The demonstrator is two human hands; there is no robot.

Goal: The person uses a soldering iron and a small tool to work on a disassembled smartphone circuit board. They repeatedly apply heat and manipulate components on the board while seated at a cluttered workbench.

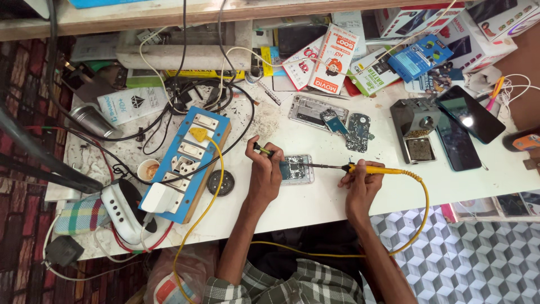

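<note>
Gripping soldering iron (pixel 374 169) | right hand (pixel 360 183) | left hand (pixel 264 169) on phone (pixel 296 169)

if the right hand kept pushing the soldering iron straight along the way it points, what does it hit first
The right hand aims the yellow soldering iron leftward. Its tip already seems to reach the opened phone that the left hand steadies, so it would likely meet that phone's board first, then the left hand's fingers; the tip's height is unclear.

An opened phone (pixel 296 169) lies on the workbench (pixel 315 205) between 2 hands, left hand (pixel 265 171) on its left edge, right hand (pixel 360 183) to its right holding a soldering iron (pixel 360 168) whose tip reaches the phone; a switchboard (pixel 188 160) lies further left; circuit boards (pixel 349 125) lie behind; 2 dark phones (pixel 464 126) rest far right.
</note>
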